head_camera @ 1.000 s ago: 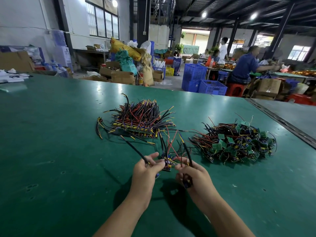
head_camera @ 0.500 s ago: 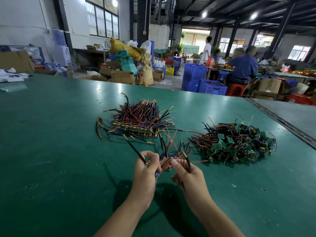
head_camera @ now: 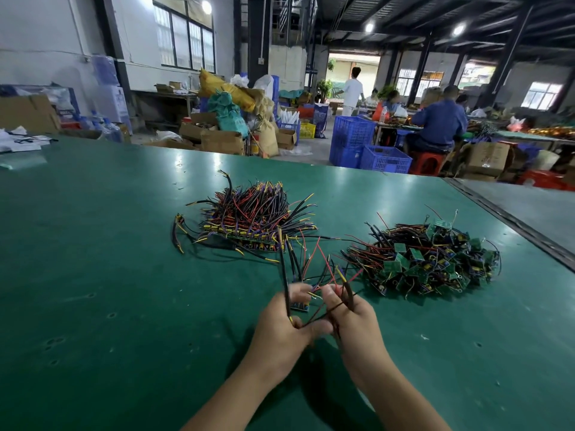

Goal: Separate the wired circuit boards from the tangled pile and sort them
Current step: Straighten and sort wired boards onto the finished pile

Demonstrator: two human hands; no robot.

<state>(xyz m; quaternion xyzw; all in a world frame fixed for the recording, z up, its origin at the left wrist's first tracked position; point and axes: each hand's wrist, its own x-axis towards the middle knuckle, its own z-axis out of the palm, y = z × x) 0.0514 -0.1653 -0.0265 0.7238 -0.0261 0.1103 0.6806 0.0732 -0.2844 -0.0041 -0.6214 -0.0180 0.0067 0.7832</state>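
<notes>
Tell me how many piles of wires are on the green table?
2. The left pile is neatly stacked; the right pile, full of green boards, lies beside it. The left hand and right hand hold a loose bunch.

Big workshop here, and the dark pillar (head_camera: 259, 42) is our marker. Left of it, tall windows (head_camera: 186, 42) sit in a white wall (head_camera: 46, 42), with a lamp (head_camera: 206, 7) glaring above them. At its foot, boxes (head_camera: 222, 141) and sacks (head_camera: 230, 115) are piled up. Right of it are blue crates (head_camera: 353, 141), then a person in blue (head_camera: 438, 126) seated on a red stool (head_camera: 424, 161). Ceiling lamps (head_camera: 369, 26) burn further right. In front of it spreads the green table (head_camera: 93, 244).
</notes>
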